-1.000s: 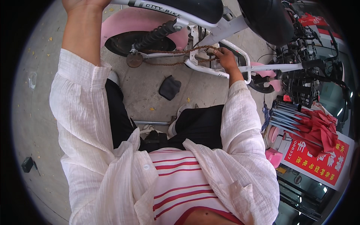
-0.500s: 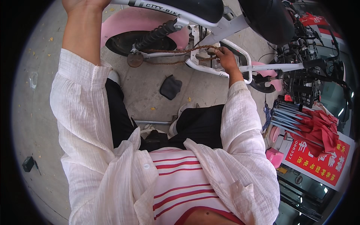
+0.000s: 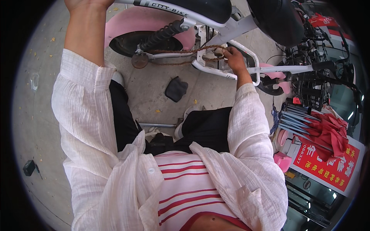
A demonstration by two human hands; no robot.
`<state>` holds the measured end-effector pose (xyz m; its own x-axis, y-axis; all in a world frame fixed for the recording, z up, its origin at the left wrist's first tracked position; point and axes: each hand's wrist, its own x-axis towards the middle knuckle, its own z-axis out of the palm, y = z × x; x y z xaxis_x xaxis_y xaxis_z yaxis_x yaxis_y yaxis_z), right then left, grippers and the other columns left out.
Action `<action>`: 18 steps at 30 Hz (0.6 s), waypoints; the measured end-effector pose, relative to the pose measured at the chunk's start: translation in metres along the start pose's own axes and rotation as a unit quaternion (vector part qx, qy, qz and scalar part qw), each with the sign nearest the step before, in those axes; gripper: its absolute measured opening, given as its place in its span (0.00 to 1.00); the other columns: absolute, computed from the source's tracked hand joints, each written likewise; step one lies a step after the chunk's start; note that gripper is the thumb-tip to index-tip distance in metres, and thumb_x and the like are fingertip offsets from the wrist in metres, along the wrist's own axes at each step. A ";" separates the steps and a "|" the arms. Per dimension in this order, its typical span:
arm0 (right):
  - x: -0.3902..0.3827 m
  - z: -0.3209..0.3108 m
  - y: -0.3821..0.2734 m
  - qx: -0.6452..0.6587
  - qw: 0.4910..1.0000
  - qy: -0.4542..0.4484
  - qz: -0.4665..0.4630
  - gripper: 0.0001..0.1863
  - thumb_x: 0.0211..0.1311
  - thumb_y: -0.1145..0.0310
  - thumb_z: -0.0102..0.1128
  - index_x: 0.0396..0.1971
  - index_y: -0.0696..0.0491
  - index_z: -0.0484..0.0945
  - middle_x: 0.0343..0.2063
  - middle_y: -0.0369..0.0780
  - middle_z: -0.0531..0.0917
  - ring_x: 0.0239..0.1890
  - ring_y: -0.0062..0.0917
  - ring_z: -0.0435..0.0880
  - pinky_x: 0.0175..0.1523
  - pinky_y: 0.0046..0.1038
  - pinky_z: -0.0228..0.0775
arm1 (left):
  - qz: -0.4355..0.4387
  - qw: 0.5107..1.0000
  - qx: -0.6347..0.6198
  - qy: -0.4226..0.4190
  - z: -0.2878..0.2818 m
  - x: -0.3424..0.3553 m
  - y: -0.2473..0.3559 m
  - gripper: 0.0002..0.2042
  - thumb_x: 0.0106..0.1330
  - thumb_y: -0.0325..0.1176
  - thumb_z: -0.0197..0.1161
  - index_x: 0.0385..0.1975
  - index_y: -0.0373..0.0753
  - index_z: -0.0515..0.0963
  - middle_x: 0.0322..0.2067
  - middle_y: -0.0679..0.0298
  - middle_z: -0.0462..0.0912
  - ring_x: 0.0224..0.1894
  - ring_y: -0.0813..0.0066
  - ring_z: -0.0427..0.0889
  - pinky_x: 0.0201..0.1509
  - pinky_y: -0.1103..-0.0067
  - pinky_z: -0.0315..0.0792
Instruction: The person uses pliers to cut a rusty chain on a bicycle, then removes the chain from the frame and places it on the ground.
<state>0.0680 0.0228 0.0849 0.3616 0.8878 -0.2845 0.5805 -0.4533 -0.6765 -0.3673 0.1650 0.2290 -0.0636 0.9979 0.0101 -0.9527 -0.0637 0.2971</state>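
Note:
In front of me stands a white-framed electric bike [image 3: 169, 8] with a pink rear fender [image 3: 127, 21] and a black coil shock [image 3: 162, 35]. A rusty brown chain [image 3: 185, 51] runs in two strands from the rear wheel hub forward to the open white lower frame. My right hand [image 3: 234, 59] pinches the front end of this chain with thumb and fingers, beside the frame loop. My left hand [image 3: 88, 4] reaches up to the rear end of the bike; its fingers lie beyond the upper edge, so its grip is hidden.
A black plastic cover piece [image 3: 176, 89] lies on the concrete between my feet and the bike. To the right are a folded red umbrella [image 3: 327, 133], a red sign board [image 3: 323, 165], a pink box [image 3: 282, 161] and several parked bikes. A small dark block [image 3: 29, 168] lies far left.
My right hand has shifted slightly right with the front end of the chain. The left hand stays in nearly the same place.

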 end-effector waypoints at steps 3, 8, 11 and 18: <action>0.003 -0.005 0.005 -0.020 1.000 0.007 -0.020 0.12 0.63 0.61 0.58 0.39 0.55 0.77 0.33 0.34 0.80 0.34 0.19 0.76 0.38 0.24 0.70 | -0.003 1.000 -0.004 -0.006 0.000 0.001 -0.001 0.13 0.65 0.42 0.47 0.32 0.39 0.72 0.20 0.69 0.67 0.19 0.78 0.63 0.22 0.82 0.59; -0.003 -0.005 -0.006 -0.017 0.999 0.019 -0.035 0.12 0.61 0.65 0.60 0.38 0.59 0.78 0.32 0.39 0.83 0.33 0.21 0.78 0.41 0.25 0.69 | -0.010 1.000 -0.003 0.022 -0.001 0.007 0.001 0.13 0.65 0.42 0.48 0.32 0.39 0.73 0.21 0.69 0.68 0.20 0.78 0.63 0.23 0.82 0.59; -0.014 -0.005 -0.022 0.010 0.999 0.010 -0.030 0.12 0.60 0.68 0.60 0.39 0.61 0.78 0.32 0.41 0.83 0.34 0.22 0.78 0.43 0.25 0.68 | -0.003 1.000 -0.009 0.001 -0.001 0.001 -0.001 0.13 0.65 0.42 0.48 0.32 0.39 0.73 0.21 0.69 0.68 0.20 0.78 0.63 0.23 0.82 0.59; -0.020 -0.013 -0.026 -0.007 0.997 -0.023 -0.073 0.11 0.62 0.67 0.59 0.39 0.57 0.77 0.29 0.32 0.78 0.30 0.15 0.70 0.37 0.20 0.62 | -0.003 1.000 -0.009 -0.002 0.003 -0.001 -0.002 0.12 0.65 0.42 0.48 0.32 0.39 0.73 0.20 0.69 0.68 0.19 0.79 0.63 0.22 0.83 0.59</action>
<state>0.0556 0.0158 0.1172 0.2381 0.9472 -0.2146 0.6350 -0.3190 -0.7035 -0.3643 0.1639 0.2309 -0.0575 0.9983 0.0124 -0.9580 -0.0587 0.2807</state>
